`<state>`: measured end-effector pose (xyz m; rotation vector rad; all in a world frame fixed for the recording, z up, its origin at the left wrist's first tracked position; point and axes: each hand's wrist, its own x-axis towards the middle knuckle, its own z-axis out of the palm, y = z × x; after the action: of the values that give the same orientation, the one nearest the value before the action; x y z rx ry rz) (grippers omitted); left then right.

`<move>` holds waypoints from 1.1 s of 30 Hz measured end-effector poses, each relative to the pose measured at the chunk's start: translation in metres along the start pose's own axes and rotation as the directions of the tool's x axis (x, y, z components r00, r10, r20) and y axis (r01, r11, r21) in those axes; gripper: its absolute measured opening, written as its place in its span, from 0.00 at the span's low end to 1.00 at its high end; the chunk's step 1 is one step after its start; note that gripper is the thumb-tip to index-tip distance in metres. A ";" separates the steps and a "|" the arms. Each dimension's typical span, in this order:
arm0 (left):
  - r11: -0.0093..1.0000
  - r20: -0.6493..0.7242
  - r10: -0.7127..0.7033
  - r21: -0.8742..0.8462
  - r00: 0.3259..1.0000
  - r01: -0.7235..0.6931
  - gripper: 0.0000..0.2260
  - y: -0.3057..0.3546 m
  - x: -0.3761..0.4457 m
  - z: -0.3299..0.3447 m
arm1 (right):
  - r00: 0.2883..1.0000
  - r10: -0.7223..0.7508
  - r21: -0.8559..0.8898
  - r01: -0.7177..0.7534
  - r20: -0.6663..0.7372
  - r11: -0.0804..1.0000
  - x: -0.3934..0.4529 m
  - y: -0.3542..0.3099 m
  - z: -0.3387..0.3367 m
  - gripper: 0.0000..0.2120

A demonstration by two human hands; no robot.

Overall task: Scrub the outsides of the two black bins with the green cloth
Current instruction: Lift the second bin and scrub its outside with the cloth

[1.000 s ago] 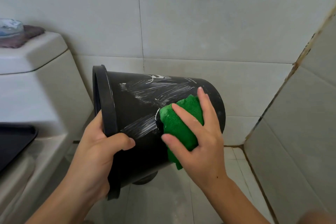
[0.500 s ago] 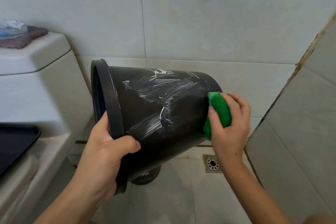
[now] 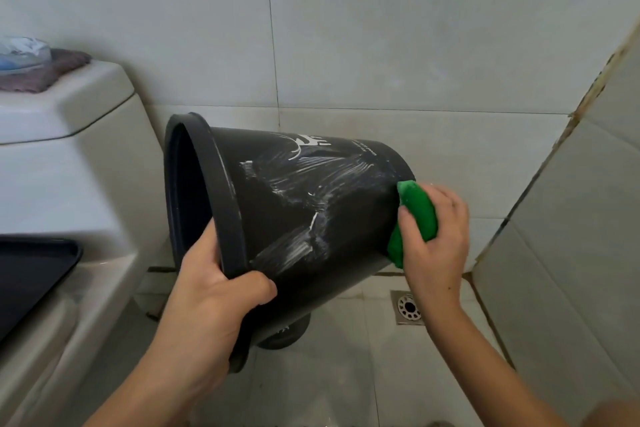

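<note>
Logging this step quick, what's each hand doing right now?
Left hand: closed on the black bin's rim.
Right hand: closed on the green cloth, at the bin's base.

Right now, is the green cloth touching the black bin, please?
Touching: the head view shows the green cloth, bunched in the right hand, pressed against the black bin at its base edge.

We see a matt black plastic bin (image 3: 311,218) streaked with white soapy smears, a soft green cloth (image 3: 417,215), glossy pale wall tiles (image 3: 381,28), and a perforated metal floor drain (image 3: 408,308).
</note>
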<state>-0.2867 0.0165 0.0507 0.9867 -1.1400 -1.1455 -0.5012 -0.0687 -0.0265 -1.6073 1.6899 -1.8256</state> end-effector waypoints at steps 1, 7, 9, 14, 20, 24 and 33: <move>1.000 0.007 0.013 0.014 1.000 -0.013 0.24 -0.002 0.000 0.001 | 0.999 -0.041 -0.010 0.041 0.000 0.999 -0.004 -0.005 0.002 0.19; 0.996 0.071 0.085 -0.002 0.994 -0.085 0.16 -0.006 0.002 0.011 | 0.829 -0.543 0.050 0.541 0.136 0.839 -0.049 -0.051 0.018 0.21; 0.997 0.052 0.078 0.004 0.996 -0.078 0.14 -0.008 0.001 0.012 | 0.781 -0.600 0.045 0.602 0.171 0.797 -0.046 -0.051 0.013 0.20; 0.998 0.074 0.060 0.017 0.995 -0.062 0.12 -0.010 -0.002 0.018 | 0.921 -0.376 0.026 0.375 0.104 0.926 -0.020 -0.032 0.010 0.17; 0.999 0.017 0.037 -0.005 0.999 -0.037 0.08 -0.015 0.000 0.023 | 0.804 -0.581 0.095 0.573 0.130 0.814 -0.066 -0.057 0.018 0.14; 0.998 -0.014 -0.039 -0.057 0.999 0.038 0.06 -0.018 0.001 0.022 | 0.667 -0.724 0.073 0.724 0.179 0.685 -0.066 -0.051 0.014 0.12; 0.999 -0.024 -0.001 -0.038 1.000 0.000 0.09 -0.020 0.000 0.023 | 0.781 -0.606 0.055 0.606 0.153 0.794 -0.068 -0.048 0.017 0.13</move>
<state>-0.3123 0.0133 0.0353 0.9692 -1.0948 -1.1489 -0.4371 -0.0133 -0.0297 -2.4342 1.1623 -1.8525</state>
